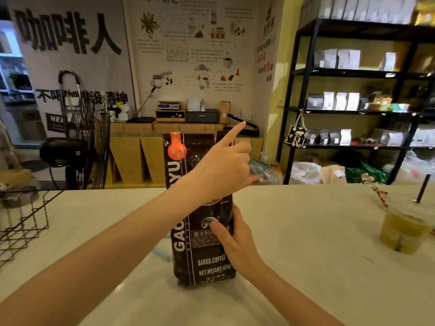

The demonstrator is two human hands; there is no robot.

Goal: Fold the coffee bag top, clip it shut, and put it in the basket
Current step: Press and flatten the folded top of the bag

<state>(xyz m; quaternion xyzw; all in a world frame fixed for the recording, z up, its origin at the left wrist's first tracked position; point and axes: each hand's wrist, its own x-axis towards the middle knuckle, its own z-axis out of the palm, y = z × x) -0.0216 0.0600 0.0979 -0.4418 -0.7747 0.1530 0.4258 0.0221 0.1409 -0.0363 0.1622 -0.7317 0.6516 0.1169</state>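
A tall dark brown coffee bag (204,255) with white lettering and an orange seal stands upright on the white counter (306,267), its top unfolded. My right hand (237,241) grips the bag's right side at mid height, thumb on the front. My left hand (221,168) is raised in front of the bag's upper part, index finger stretched toward the top right corner, the other fingers curled; I cannot tell whether it touches the bag. A light blue clip (162,252) lies on the counter just left of the bag. The black wire basket (26,220) sits at the counter's left edge.
A plastic cup of green iced drink with a dark straw (404,229) stands at the right of the counter. Behind the counter are a standing fan (87,140), a wooden sideboard and black shelves with bags.
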